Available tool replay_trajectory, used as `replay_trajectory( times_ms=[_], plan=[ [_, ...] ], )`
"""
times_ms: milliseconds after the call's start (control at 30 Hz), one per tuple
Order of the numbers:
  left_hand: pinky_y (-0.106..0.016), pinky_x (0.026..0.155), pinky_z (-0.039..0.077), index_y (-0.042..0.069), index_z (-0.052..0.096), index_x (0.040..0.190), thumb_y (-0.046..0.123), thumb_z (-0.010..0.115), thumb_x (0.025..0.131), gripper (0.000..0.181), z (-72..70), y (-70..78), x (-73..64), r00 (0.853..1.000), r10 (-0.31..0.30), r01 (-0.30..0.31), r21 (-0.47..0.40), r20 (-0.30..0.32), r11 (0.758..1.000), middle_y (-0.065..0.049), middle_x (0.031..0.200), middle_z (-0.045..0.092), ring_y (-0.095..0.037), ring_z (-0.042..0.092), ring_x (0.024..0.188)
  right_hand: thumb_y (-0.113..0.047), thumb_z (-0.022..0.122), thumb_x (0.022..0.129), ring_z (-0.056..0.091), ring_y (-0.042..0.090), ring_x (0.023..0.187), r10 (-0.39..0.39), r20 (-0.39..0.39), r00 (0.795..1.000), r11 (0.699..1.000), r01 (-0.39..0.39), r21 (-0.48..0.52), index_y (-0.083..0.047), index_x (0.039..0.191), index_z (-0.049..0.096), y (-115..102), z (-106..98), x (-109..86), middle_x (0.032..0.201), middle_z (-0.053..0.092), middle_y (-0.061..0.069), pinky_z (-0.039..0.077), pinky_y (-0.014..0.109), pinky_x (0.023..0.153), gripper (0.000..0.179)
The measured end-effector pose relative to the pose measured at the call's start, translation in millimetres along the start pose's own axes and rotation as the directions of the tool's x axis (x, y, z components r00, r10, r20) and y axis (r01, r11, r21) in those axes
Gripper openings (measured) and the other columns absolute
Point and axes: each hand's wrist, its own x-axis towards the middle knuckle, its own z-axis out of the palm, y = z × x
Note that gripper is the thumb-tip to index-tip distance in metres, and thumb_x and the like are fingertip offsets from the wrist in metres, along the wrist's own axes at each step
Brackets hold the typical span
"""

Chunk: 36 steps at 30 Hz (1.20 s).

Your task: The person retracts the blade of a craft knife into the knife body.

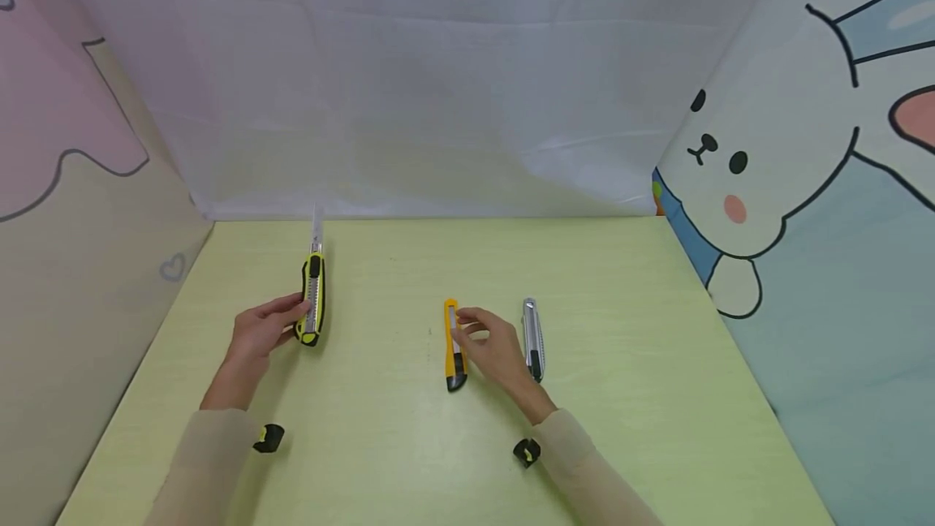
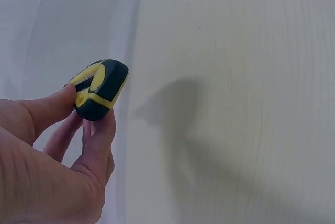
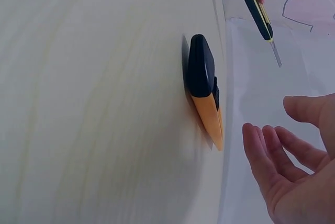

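My left hand [image 1: 266, 327] holds a yellow-and-black utility knife [image 1: 313, 299] above the left part of the table, thumb on one side and fingers on the other. Its blade [image 1: 317, 227] is out and points away from me. The left wrist view shows the butt of this knife [image 2: 104, 88] end-on. In the middle of the table lies an orange utility knife [image 1: 450, 339] with a black end. Beside it hovers my right hand [image 1: 498, 347], fingers loosely bent and thumb apart; the right wrist view shows a gap between this hand [image 3: 298, 166] and the orange knife [image 3: 205, 93].
A silver utility knife [image 1: 533, 339] lies to the right, partly behind the right wrist. Small black-and-yellow pieces [image 1: 269, 438] show beside both sleeves. A white sheet [image 1: 438, 104] hangs behind the pale table [image 1: 409, 461], and printed panels [image 1: 825, 266] stand at both sides.
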Motion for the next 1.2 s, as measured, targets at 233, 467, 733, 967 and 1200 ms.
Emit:
replay_trajectory(
  times_ms=[233, 467, 733, 967, 1200],
  plan=[
    [-0.015, 0.081, 0.057, 0.0, 0.055, 0.152, 0.024, 0.08, 0.098, 0.064, 16.9, 4.3, -13.2, 0.999, 0.038, -0.038, 0.007, 0.015, 0.999, 0.02, 0.099, 0.067, 0.003, 0.065, 0.092, -0.01, 0.076, 0.099, 0.07, 0.031, 0.111, -0.036, -0.011, 0.999, 0.999, 0.036, -0.017, 0.002, 0.13, 0.07, -2, -2, 1.5, 0.126, 0.073, 0.015, 0.063, 0.036, 0.088, 0.034],
    [-0.017, 0.085, 0.056, 0.002, 0.057, 0.152, 0.028, 0.079, 0.098, 0.063, 30.3, 7.9, -23.8, 0.997, 0.066, -0.068, 0.041, 0.045, 0.997, 0.018, 0.107, 0.07, 0.004, 0.066, 0.095, -0.009, 0.073, 0.101, 0.07, 0.032, 0.111, -0.084, -0.009, 0.996, 0.996, 0.083, -0.024, 0.002, 0.13, 0.07, -5, -3, 4.2, 0.127, 0.072, 0.017, 0.064, 0.036, 0.088, 0.031],
    [-0.016, 0.085, 0.054, 0.004, 0.059, 0.151, 0.03, 0.079, 0.099, 0.061, 41.9, 5.0, -31.9, 0.992, 0.097, -0.102, 0.061, 0.081, 0.993, 0.02, 0.107, 0.073, 0.006, 0.066, 0.097, -0.005, 0.073, 0.1, 0.069, 0.039, 0.112, -0.142, -0.003, 0.99, 0.99, 0.142, 0.018, 0.008, 0.13, 0.068, -9, -2, 7.0, 0.127, 0.069, 0.025, 0.062, 0.037, 0.093, 0.032],
    [-0.016, 0.086, 0.055, 0.004, 0.06, 0.15, 0.03, 0.079, 0.099, 0.06, 53.6, 3.7, -38.3, 0.99, 0.107, -0.111, 0.046, 0.094, 0.993, 0.012, 0.117, 0.074, 0.003, 0.068, 0.099, -0.003, 0.072, 0.1, 0.067, 0.042, 0.115, -0.184, 0.028, 0.983, 0.982, 0.182, 0.049, 0.008, 0.131, 0.066, -15, 1, 8.6, 0.127, 0.067, 0.028, 0.059, 0.047, 0.099, 0.033],
    [-0.017, 0.085, 0.056, 0.004, 0.063, 0.147, 0.029, 0.079, 0.099, 0.057, 66.0, 0.9, -43.9, 0.988, 0.113, -0.116, 0.028, 0.102, 0.993, 0.009, 0.117, 0.076, 0.001, 0.07, 0.097, -0.006, 0.072, 0.101, 0.065, 0.043, 0.117, -0.178, 0.046, 0.983, 0.983, 0.175, 0.051, 0.004, 0.133, 0.067, -19, 4, 11.3, 0.128, 0.068, 0.023, 0.057, 0.052, 0.102, 0.033]
  ],
)
